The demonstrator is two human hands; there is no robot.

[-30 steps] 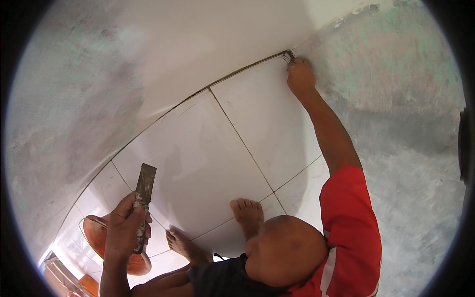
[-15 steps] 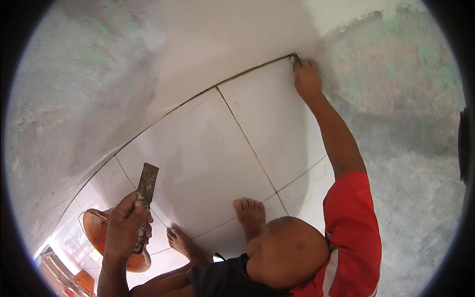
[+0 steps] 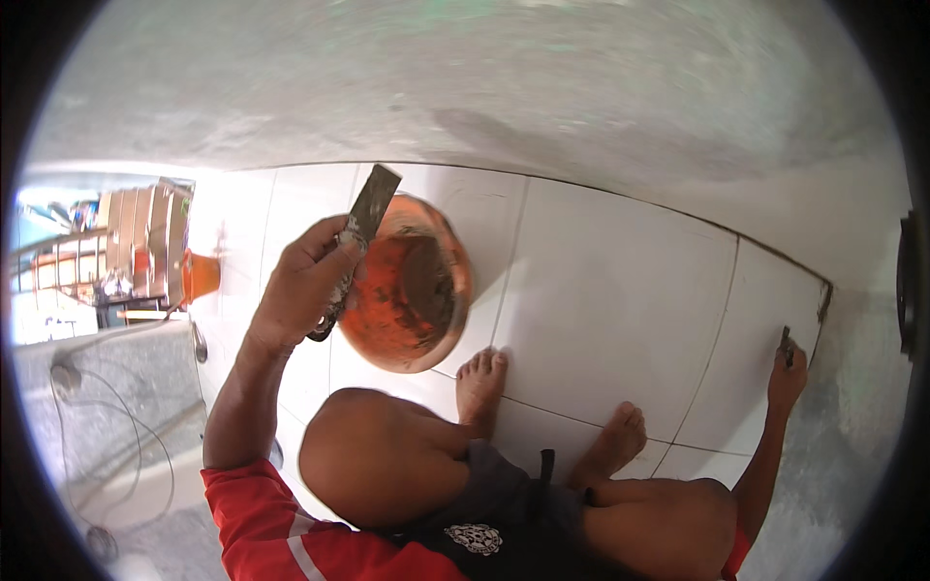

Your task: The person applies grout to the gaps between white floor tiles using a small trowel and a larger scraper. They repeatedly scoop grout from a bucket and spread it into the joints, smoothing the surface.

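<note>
My left hand [image 3: 302,286] is closed around the handle of a putty knife [image 3: 373,201], whose flat blade points up and away. Pale, crusty residue coats its handle. Just beyond and to the right of that hand, an orange basin [image 3: 371,308] stands on the tiles, with grey mortar [image 3: 426,281] along its inner side. Far to the right, my right hand [image 3: 788,378] grips a small dark tool [image 3: 786,336]; its exact kind is too small to make out. That hand is low over the tiles by the corner, close to the dark joint [image 3: 824,300] at the wall's foot.
White floor tiles [image 3: 620,300] run along a grey plastered wall [image 3: 581,107]. My two bare feet [image 3: 481,385] rest on them. At the far left are another orange container [image 3: 201,276], a loose cable [image 3: 136,421] on a grey surface and a cluttered bright opening.
My view has swung left, bringing the basin toward the middle. The right hand has come away from the corner joint with its small tool. The left still holds the putty knife, now beside the basin.
</note>
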